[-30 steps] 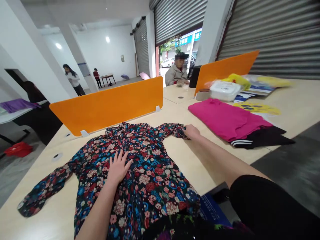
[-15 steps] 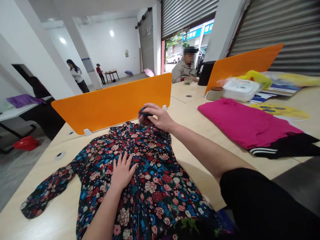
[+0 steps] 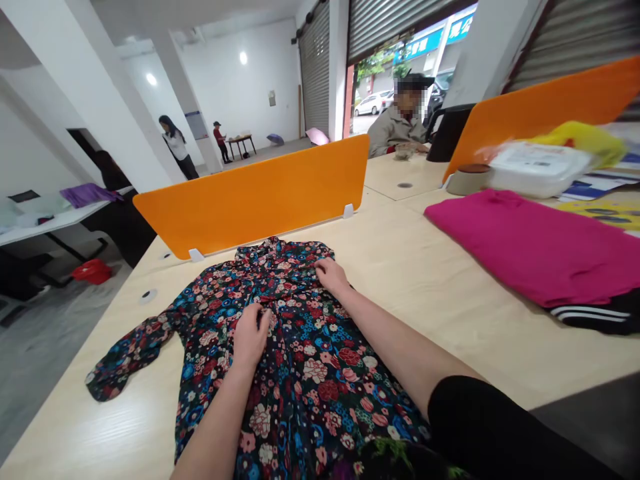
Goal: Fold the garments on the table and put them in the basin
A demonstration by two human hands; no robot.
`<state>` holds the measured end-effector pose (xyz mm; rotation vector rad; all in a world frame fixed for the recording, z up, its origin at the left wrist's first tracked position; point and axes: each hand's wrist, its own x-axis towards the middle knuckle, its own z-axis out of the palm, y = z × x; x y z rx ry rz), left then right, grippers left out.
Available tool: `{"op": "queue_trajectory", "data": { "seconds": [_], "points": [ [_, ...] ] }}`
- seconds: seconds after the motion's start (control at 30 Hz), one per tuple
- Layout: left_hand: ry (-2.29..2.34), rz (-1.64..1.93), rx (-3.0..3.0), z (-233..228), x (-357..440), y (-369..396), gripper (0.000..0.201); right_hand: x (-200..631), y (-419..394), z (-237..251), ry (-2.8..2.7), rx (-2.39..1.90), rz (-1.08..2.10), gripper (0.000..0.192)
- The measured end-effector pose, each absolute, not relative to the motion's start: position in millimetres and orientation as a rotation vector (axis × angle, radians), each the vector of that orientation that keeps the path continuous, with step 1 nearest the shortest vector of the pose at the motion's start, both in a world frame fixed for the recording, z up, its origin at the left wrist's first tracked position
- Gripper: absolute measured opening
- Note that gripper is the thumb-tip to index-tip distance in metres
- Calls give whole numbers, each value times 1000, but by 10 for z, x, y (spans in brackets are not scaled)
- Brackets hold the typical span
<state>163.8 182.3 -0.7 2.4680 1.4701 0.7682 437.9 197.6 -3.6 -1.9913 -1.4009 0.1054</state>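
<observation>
A dark floral blouse (image 3: 310, 347) lies spread on the table, its collar toward the orange divider. One sleeve stretches out to the left; the other is not visible as a separate sleeve and seems to lie across the chest. My left hand (image 3: 251, 331) rests on the front of the blouse with its fingers curled in, pinching the cloth at mid-chest. At the right shoulder side, my right hand (image 3: 333, 275) has its fingertips closed on the fabric. Both hands' fingertips are partly hidden.
An orange divider (image 3: 255, 197) stands behind the blouse. Folded pink clothing (image 3: 530, 247) with a black striped part lies to the right, near a white plastic box (image 3: 540, 167) and a roll of tape (image 3: 469, 180). A person (image 3: 400, 127) sits across the table.
My right hand has come down from the raised, bunched sleeve onto the blouse's right shoulder side. My left hand has gone from lying flat to curled fingers. The view has shifted left.
</observation>
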Motion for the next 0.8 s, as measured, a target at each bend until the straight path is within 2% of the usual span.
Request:
{"op": "queue_trajectory", "data": {
  "seconds": [0.1,0.27,0.47,0.6,0.8],
  "points": [
    [1733,948,2176,129,1538,2008,35,4435,2012,-103,-1385,-1986,119,25],
    [1836,856,2097,337,1578,2527,39,4462,2047,-105,-1390,-1973,113,23],
    [1629,1025,2059,361,1788,2827,26,4448,2023,-62,-1408,-1954,124,25],
    [1459,1193,1996,380,1595,2744,35,4460,2032,-61,-1376,-1968,119,26],
    [1338,958,2010,224,1073,2426,39,4465,2040,-65,-1313,-1983,97,26]
  ]
}}
